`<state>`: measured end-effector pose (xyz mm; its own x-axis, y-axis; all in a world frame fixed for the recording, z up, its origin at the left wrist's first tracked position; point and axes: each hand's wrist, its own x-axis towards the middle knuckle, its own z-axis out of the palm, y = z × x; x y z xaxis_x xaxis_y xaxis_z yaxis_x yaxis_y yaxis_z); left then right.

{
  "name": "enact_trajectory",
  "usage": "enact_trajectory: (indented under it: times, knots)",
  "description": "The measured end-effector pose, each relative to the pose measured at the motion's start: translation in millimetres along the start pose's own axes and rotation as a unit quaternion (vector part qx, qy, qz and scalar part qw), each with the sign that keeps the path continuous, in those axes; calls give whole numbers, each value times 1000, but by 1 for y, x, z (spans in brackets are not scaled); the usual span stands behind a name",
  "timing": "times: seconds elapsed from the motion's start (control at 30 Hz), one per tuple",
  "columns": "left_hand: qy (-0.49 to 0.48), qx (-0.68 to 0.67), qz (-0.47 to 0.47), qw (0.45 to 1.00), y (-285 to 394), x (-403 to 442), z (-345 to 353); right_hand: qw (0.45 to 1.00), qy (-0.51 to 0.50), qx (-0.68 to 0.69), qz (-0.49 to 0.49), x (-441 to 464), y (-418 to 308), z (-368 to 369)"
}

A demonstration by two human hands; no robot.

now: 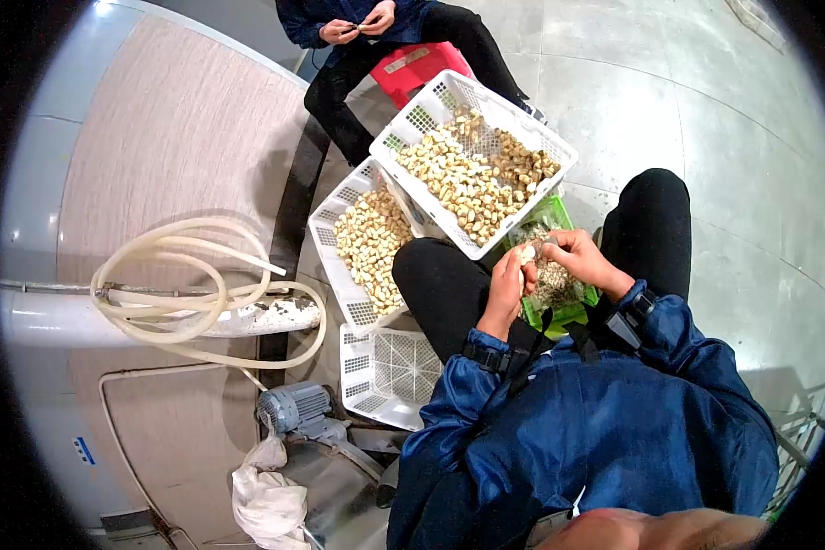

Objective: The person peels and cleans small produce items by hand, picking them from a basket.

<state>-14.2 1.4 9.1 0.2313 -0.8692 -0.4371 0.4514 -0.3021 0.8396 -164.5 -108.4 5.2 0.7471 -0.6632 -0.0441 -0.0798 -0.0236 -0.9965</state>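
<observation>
My left hand (502,291) is closed around a small pale piece (528,253) that looks like a mushroom. Close beside it, my right hand (582,260) is pinched, its fingertips near that piece; a small greyish thing seems to be at them, too small to name. Both hands are above a green basket (573,313) between my knees, which holds brown and pale scraps. Just ahead, a white perforated crate (533,137) holds many similar pale and brown pieces. A second white crate (324,240), partly under it, holds paler ones.
A third white crate (403,362) stands by my left knee. Left of it are a grey motor (295,406), a white cloth bag (268,500) and a coiled hose (220,293) over a pipe. Opposite, another person (362,27) sits by a red stool (408,73), hands together.
</observation>
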Motion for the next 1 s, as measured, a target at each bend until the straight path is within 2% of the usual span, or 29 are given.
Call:
enact_trajectory:
  times: [0.07, 0.1, 0.2, 0.37, 0.47, 0.7, 0.87, 1.0]
  knots:
    - [-5, -22, 0, 1000, -2, 1, -1, 997, -20, -68, -27, 1, -3, -4]
    - [-6, -14, 4, 1000, -2, 1, -1, 996, 8, -46, -74, 0, -10, 1]
    - [-4, 6, 10, 1000, 0, 0, -1, 985, -24, -104, -137, 0, -10, 0]
    - [13, 52, 16, 998, -2, 1, 0, 966, -36, -173, -187, -1, -18, -1]
    - [11, 73, 12, 997, 1, 0, 0, 965, -23, -179, -190, 0, -11, -1]
    - [-25, -48, -13, 998, 2, 0, -4, 999, 15, -41, -20, -3, -15, -1]
    - [-1, -118, -2, 993, 1, 2, -2, 998, 8, 20, -54, 1, -2, -1]
    - [-58, -177, -15, 982, 2, 1, -3, 997, -30, 51, -47, 2, 0, -2]
